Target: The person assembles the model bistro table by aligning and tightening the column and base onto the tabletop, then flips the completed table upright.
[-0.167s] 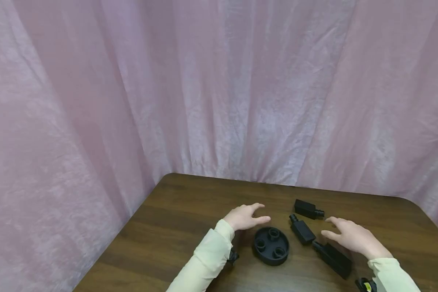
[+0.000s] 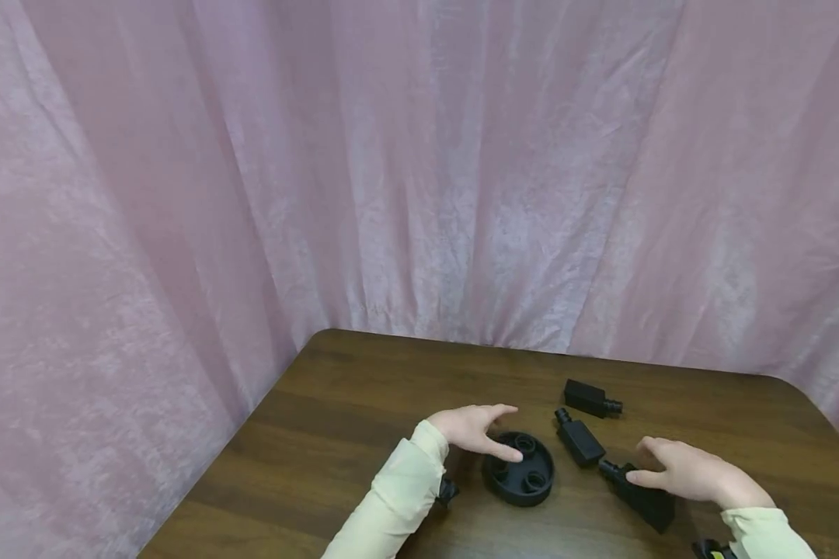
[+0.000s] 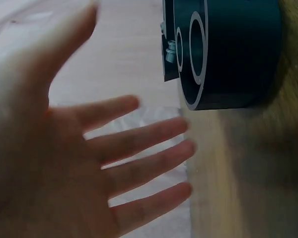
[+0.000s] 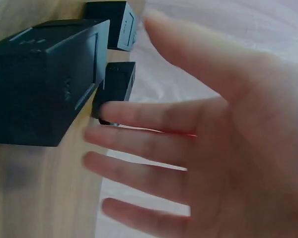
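A round black dish-like base [image 2: 521, 498] with three raised ring sockets lies on the table. My left hand [image 2: 470, 428], fingers extended and thumb apart, hovers at its left side; the left wrist view shows a gap between the fingers and the base [image 3: 243, 54]. Over the nearest black rectangular block [image 2: 649, 503], which has a ribbed neck, hovers my right hand [image 2: 699, 470] with straight, spread fingers. In the right wrist view that block [image 4: 49, 84] stands apart from the palm. Neither hand holds anything.
Two smaller black blocks with ribbed necks lie farther back: one in the middle [image 2: 583, 445], another at the far side [image 2: 584, 397]. The brown wooden table [image 2: 363, 388] ends at a pink curtain [image 2: 419, 194].
My left hand has come lower, its thumb now overlapping the round base in the head view. My right hand has moved right and nearer, over the nearest block. The blocks have stayed put.
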Tool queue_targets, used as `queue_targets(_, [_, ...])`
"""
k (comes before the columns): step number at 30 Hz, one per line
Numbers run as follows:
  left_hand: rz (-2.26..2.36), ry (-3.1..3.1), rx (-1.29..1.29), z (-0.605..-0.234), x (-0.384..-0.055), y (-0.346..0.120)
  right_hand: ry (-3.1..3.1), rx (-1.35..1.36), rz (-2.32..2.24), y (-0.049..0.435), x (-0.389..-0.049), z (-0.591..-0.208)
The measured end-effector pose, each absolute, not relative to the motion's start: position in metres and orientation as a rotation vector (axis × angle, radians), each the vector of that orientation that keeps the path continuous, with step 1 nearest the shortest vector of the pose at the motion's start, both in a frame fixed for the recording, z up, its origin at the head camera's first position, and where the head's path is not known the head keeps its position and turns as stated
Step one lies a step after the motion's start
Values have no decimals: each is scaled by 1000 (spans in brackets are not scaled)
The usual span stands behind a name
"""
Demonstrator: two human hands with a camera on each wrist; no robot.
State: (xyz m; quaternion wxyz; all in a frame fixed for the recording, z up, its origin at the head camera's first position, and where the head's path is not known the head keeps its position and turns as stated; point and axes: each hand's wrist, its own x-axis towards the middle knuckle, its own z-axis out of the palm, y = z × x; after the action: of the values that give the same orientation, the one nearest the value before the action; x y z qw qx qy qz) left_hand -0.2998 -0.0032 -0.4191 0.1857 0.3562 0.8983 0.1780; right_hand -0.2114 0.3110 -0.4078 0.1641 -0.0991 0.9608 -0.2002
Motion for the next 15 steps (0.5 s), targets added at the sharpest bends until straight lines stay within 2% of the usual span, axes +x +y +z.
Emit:
queue_targets(7, [294,2475,1027,-425,-292,-2,2619,-260,-623,310,-207,-426])
queue_targets(15, [327,2473,1064,-436,-291,-2,2661,-204,-508,307,-204,-437])
